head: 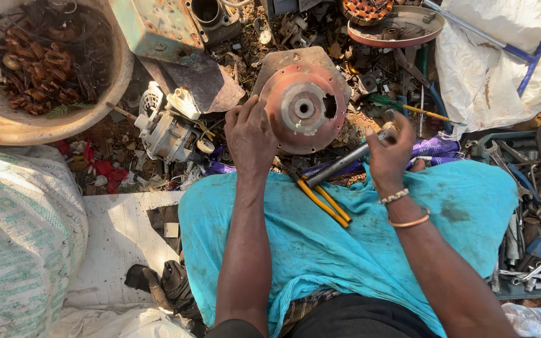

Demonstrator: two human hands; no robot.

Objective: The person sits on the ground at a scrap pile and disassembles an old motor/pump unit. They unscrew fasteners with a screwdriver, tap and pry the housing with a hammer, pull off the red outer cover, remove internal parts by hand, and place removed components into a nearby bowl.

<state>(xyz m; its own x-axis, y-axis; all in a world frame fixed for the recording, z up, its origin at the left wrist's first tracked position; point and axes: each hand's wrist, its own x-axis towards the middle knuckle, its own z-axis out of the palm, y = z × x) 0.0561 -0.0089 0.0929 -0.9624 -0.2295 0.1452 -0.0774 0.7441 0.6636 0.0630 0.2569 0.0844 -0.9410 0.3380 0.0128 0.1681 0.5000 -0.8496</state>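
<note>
A wide turquoise cloth [320, 244] covers the person's lap and carries the work; its far edge meets a littered patch of dirt. Just beyond that far edge stands the round motor end cover [305, 107], tilted up toward the camera: a faded red-orange disc, dusty and scuffed, with a grey raised hub and a dark centre hole, small bolt holes around its rim, and a jagged break to the right of the hub. The left hand [250, 134] is clasped over the cover's left rim, fingers curled onto its face, steadying it. The right hand [388, 153] is closed around the upper end of a grey metal rod [345, 163], which slants down-left across the cloth's far edge toward the cover's lower rim. Yellow-handled pliers [324, 201] lie on the cloth just below the rod, between the two forearms. A beaded bracelet and a copper bangle [409, 221] circle the right wrist.
</note>
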